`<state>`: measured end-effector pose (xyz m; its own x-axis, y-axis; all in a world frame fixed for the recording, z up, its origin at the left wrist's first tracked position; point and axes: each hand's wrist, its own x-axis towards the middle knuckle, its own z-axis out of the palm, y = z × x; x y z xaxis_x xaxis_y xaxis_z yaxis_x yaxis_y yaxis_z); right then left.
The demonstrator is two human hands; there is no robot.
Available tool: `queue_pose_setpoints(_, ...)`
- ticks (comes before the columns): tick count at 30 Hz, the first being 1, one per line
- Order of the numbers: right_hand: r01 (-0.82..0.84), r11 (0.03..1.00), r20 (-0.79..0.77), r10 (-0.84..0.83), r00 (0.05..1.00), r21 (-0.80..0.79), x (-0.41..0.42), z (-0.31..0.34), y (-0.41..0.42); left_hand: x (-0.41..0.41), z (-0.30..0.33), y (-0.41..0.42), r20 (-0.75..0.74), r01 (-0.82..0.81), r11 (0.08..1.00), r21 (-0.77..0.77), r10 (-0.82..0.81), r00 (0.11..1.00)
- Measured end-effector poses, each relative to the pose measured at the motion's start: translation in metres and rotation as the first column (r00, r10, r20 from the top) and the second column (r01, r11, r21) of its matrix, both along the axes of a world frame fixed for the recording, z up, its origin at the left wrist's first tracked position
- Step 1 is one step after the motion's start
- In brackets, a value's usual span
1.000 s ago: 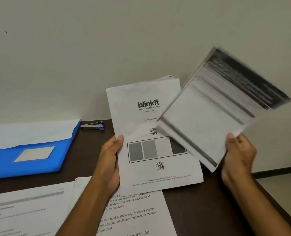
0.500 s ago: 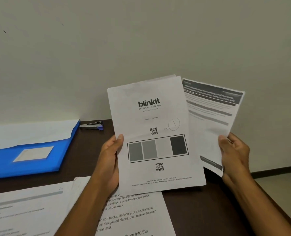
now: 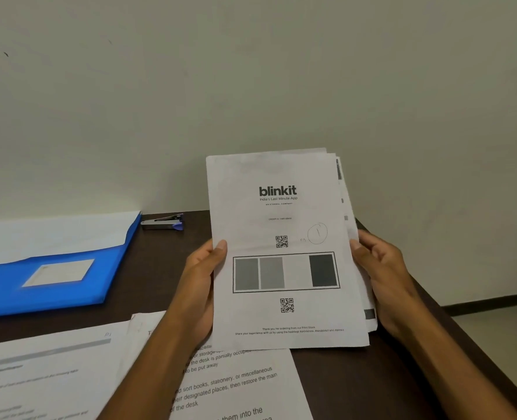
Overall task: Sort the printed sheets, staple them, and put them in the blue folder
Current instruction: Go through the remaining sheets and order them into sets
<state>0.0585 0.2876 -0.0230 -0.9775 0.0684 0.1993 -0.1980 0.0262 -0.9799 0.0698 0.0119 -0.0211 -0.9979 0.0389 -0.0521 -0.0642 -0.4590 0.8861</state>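
Item: stack of sheets (image 3: pixel 284 250), printed, held upright above the desk (image 3: pixel 160 268); front page carries a "blinkit" heading, two square codes, a strip of four grey blocks and a hand-drawn circled mark.
Condition of stack: uneven; back pages stick out past the right edge and the bottom right corner of the front page.
Left hand (image 3: pixel 201 286): grips the stack's left edge, thumb laid on the front page, fingers curled behind and hidden.
Right hand (image 3: pixel 384 277): grips the stack's right edge, thumb on the protruding pages, fingers wrapped behind.
Stapler (image 3: pixel 163 222): lies on the desk to the left of the stack, near the wall, untouched.
Blue folder (image 3: pixel 54 268): further left of the stack, flat on the desk, pale label on its cover, a white sheet showing at its upper edge.
Loose sheets (image 3: pixel 236 386): flat on the desk below the stack, printed text facing up, partly covered by the left forearm.
Stage, as judged: sorting or squaring the pages; stapling and filing not yet done.
Risk one: stapling while the edges are staggered would probably miss the back pages or bind them crooked.
Risk two: a slack grip could let the protruding pages slide out and mix with the loose sheets below.
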Motion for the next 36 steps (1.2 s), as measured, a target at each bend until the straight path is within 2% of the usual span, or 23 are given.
queue_pose_setpoints(2, 0.001, 0.999, 0.012, -0.001, 1.0, 0.037, 0.003, 0.001, -0.006, 0.0, 0.0, 0.001, -0.015, 0.011, 1.0, -0.005, -0.011, 1.0)
queue_pose_setpoints(5, 0.025, 1.0, 0.066, -0.026, 0.997, 0.011, 0.002, 0.001, -0.012, -0.001, 0.0, 0.001, -0.031, 0.011, 1.0, -0.024, -0.011, 0.999)
queue_pose_setpoints(10, 0.04, 0.985, -0.088, -0.025, 0.996, 0.169, 0.001, -0.003, -0.016, -0.001, -0.002, 0.001, -0.06, -0.004, 0.999, -0.039, 0.002, 0.998)
queue_pose_setpoints(17, 0.079, 0.994, -0.142, -0.069, 0.987, 0.072, 0.0, -0.005, -0.014, 0.0, 0.0, 0.002, -0.046, -0.026, 1.0, -0.007, 0.026, 0.999)
queue_pose_setpoints(21, 0.168, 0.982, -0.154, -0.153, 0.976, 0.088, -0.006, -0.008, -0.01, -0.001, 0.0, 0.002, -0.079, -0.06, 0.998, -0.025, 0.058, 0.995)
queue_pose_setpoints(23, 0.304, 0.953, -0.13, -0.299, 0.945, 0.015, -0.012, -0.008, 0.0, -0.001, 0.0, 0.001, -0.09, -0.101, 0.994, -0.032, 0.098, 0.991)
queue_pose_setpoints(25, 0.443, 0.877, -0.028, -0.455, 0.89, -0.189, -0.015, -0.005, 0.016, -0.004, -0.001, -0.001, -0.107, -0.134, 0.991, -0.032, 0.13, 0.986)
queue_pose_setpoints(27, 0.51, 0.776, 0.088, -0.518, 0.851, -0.37, -0.013, -0.001, 0.034, -0.007, -0.002, -0.002, -0.128, -0.164, 0.985, -0.059, 0.156, 0.979)
queue_pose_setpoints(30, 0.553, 0.727, 0.189, -0.526, 0.829, -0.406, -0.008, -0.001, 0.049, -0.007, -0.003, -0.001, -0.157, -0.178, 0.977, -0.116, 0.159, 0.975)
queue_pose_setpoints(32, 0.513, 0.763, 0.189, -0.479, 0.857, -0.392, -0.008, -0.002, 0.048, -0.005, -0.003, 0.001, -0.129, -0.147, 0.98, -0.136, 0.129, 0.983)
queue_pose_setpoints(36, 0.292, 0.896, 0.099, -0.275, 0.956, -0.335, -0.007, 0.003, 0.021, 0.0, 0.001, 0.004, -0.079, -0.122, 0.972, -0.2, 0.108, 0.991)
